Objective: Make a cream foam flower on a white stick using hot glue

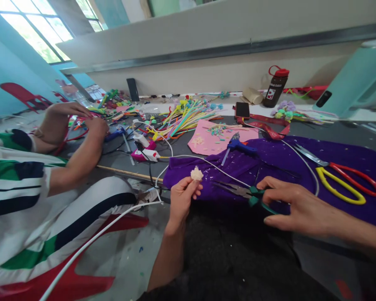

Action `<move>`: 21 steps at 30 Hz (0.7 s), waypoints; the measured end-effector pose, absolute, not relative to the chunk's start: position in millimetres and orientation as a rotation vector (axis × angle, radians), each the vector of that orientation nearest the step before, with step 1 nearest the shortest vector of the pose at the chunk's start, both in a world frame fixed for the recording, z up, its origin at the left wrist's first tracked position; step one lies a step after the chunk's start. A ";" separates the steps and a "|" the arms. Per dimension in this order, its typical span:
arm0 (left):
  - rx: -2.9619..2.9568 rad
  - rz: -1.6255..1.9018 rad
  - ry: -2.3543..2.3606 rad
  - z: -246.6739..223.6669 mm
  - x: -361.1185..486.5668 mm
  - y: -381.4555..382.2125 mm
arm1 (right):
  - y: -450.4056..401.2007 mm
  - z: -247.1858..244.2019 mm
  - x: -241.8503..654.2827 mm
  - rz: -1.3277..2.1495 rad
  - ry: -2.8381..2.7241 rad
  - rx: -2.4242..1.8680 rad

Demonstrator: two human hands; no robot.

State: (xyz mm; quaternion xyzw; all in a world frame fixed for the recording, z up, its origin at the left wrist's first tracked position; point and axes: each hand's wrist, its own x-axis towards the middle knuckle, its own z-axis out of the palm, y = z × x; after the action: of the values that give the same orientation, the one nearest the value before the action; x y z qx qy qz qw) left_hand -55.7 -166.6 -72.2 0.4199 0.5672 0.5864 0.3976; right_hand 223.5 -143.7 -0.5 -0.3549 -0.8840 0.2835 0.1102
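My left hand [184,196] pinches a small cream-coloured fluffy piece [196,174] between thumb and fingertips, holding it up over the near edge of the purple cloth [188,165]. Its exact kind cannot be made out. To the right, my right hand [285,205] is closed around the green handles of scissors [242,191]. Their slim grey blades point left toward the fluffy piece, a short gap away from it. On the cloth behind lies a blue glue gun [238,145]. Larger scissors [327,164] with red and yellow handles rest to the right.
A pink sheet [203,142] carries small coloured clippings. Fuzzy stems [184,119] are piled behind it. A phone [242,110], bottle [275,88] and teal jug [357,79] stand or lie farther back. A white cable [207,160] crosses the cloth. A co-worker's hands [95,121] work at left.
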 end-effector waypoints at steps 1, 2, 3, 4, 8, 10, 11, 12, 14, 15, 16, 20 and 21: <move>0.981 1.484 1.375 -72.8 -54.6 -166.5 | -145.0 -2.0 223.0 0.860 -2.573 -1.040; 0.924 1.480 1.319 -73.0 -53.3 -166.6 | -146.5 -3.6 222.2 0.882 -2.551 -1.035; 0.886 1.475 1.272 -72.8 -51.8 -166.8 | -148.3 -5.3 220.9 0.897 -2.532 -1.033; 0.858 1.473 1.233 -72.4 -50.1 -167.0 | -150.1 -6.8 219.4 0.904 -2.516 -1.033; 0.771 1.481 1.128 -70.3 -43.6 -167.6 | -156.0 -9.6 213.2 0.897 -2.476 -1.042; 0.747 1.485 1.108 -70.0 -41.4 -167.5 | -157.0 -9.3 211.4 0.894 -2.461 -1.039; 0.741 1.486 1.105 -70.0 -40.6 -167.4 | -157.1 -9.2 210.9 0.895 -2.455 -1.038; 0.736 1.488 1.105 -70.1 -40.0 -167.3 | -156.9 -9.3 210.6 0.895 -2.450 -1.039; 0.733 1.492 1.106 -70.7 -39.2 -167.1 | -156.5 -10.3 210.4 0.899 -2.450 -1.046; 0.732 1.493 1.106 -71.0 -39.0 -167.0 | -156.4 -11.1 210.5 0.903 -2.453 -1.049; 0.732 1.494 1.106 -71.3 -38.8 -167.0 | -156.4 -12.0 210.6 0.908 -2.456 -1.051; 0.755 1.493 1.098 -73.0 -38.0 -167.6 | -157.2 -14.4 211.5 0.925 -2.461 -1.044; 0.766 1.494 1.094 -73.5 -37.8 -167.8 | -157.5 -14.5 211.6 0.928 -2.460 -1.041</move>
State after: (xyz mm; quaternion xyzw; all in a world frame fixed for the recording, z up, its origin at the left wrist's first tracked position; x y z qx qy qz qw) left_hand -37.8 -167.8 -73.5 0.3222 0.4601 0.6281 0.5386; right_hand 211.6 -157.5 -14.5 -0.3637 -0.8592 0.3242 0.1560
